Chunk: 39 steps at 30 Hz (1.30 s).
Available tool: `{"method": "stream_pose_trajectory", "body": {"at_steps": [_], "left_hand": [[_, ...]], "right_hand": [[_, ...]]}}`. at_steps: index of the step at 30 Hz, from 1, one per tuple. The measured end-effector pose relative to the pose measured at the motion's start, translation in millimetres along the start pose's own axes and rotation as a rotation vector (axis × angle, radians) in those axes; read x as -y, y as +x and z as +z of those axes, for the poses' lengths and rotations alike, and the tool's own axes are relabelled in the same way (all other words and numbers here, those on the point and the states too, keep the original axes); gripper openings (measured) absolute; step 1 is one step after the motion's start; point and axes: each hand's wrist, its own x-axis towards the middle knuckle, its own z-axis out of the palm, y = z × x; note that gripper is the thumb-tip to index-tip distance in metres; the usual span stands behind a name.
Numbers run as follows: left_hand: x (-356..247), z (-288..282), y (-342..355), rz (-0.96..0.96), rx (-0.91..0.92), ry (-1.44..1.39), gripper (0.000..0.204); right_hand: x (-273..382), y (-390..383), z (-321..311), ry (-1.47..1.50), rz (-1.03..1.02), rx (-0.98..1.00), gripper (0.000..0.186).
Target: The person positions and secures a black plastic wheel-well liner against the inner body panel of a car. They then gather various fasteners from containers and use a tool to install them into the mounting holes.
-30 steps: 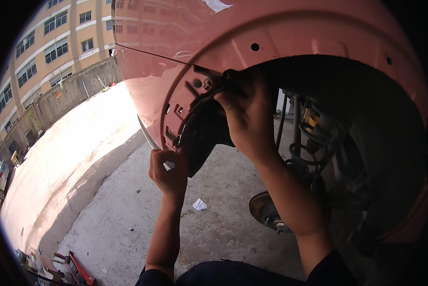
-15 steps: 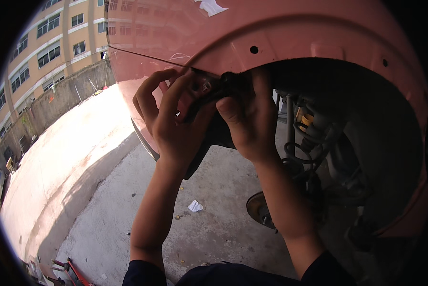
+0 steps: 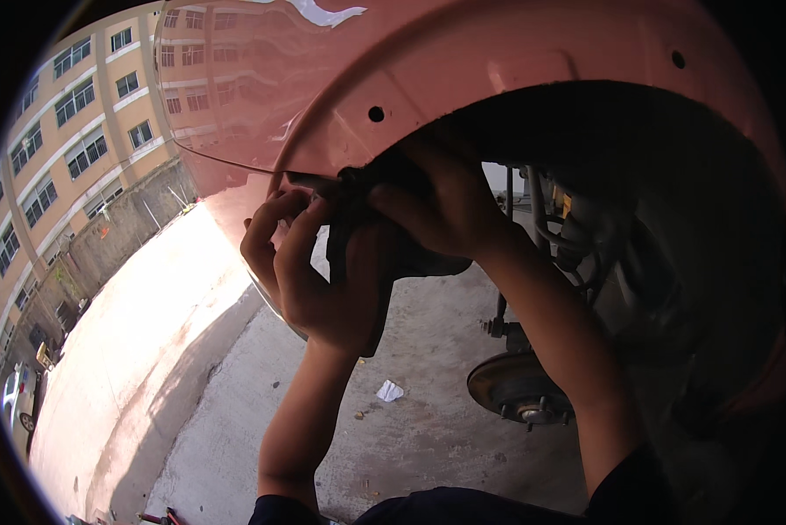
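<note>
A pinkish-red car fender [image 3: 463, 83] arches over the open wheel well. Below the seam at its front end is the bumper corner [image 3: 222, 188], also pinkish red. My left hand [image 3: 323, 284] is closed round the bumper's rear edge, fingers curled at the seam. A black plastic wheel-arch liner [image 3: 436, 264] hangs down beside and behind that hand. My right hand [image 3: 458, 201] reaches up under the fender lip, thumb toward the seam, closed on the dark liner's upper part. Its other fingers are mostly hidden in shadow.
A brake disc [image 3: 520, 389] with bare studs sits right of centre, below suspension parts [image 3: 576, 232]. A scrap of white paper [image 3: 390, 390] lies on the concrete floor [image 3: 262, 402]. Red-handled tools [image 3: 172, 517] show at the lower left edge. A building [image 3: 87, 114] stands beyond a wall.
My view has shifted, so the fender seam sits lower and farther left and more of the brake disc shows. The right hand has gone deeper under the fender lip; the left stays at the bumper edge.
</note>
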Motion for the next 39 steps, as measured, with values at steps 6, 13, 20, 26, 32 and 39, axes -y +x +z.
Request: {"method": "stream_pose_trajectory", "body": {"at_steps": [6, 13, 20, 26, 32, 39], "left_hand": [[16.3, -11.1, 11.4, 0.087, 0.13, -0.014, 0.027], [7.2, -16.5, 22.9, 0.083, 0.227, 0.29, 0.021], [-0.4, -9.8, 21.1, 0.074, 0.239, 0.172, 0.019], [9.9, 0.5, 20.7, 0.057, 0.104, 0.001, 0.044], [4.3, -13.0, 32.5, -0.043, 0.185, -0.061, 0.068], [-5.9, -7.2, 35.0, -0.157, 0.165, 0.038, 0.057]], "right_hand": [[-24.9, -8.9, 13.0, -0.051, 0.054, -0.154, 0.039], [-17.1, -10.2, 17.0, -0.284, 0.155, -0.259, 0.036], [-14.6, -14.1, 6.2, -0.285, 0.122, -0.361, 0.033], [-7.3, -11.0, 7.7, -0.274, 0.09, -0.413, 0.03], [18.1, -8.5, 26.2, -0.072, 0.057, -0.433, 0.028], [39.4, -15.6, 28.5, 0.455, 0.183, -0.018, 0.035]]}}
